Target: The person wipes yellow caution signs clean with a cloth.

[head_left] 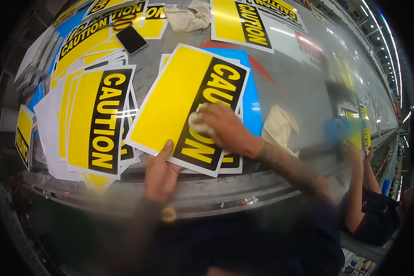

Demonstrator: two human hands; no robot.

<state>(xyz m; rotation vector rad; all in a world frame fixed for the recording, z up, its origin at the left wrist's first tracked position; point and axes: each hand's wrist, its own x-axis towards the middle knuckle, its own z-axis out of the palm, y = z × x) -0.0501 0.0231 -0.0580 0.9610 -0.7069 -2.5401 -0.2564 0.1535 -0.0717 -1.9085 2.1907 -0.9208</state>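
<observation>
A yellow and black CAUTION sign lies tilted on top of other signs and a blue sheet. At its lower edge, my left hand grips it, thumb on the face and fingers underneath. My right hand presses a bunched white cloth onto the black band, over the middle letters. Left of this sign is a fanned stack of CAUTION signs. A cream cloth lies beside my right forearm.
A black phone, another cloth and more signs are along the far side. The table's metal edge runs in front of me. At the right, a co-worker's arms reach over other signs.
</observation>
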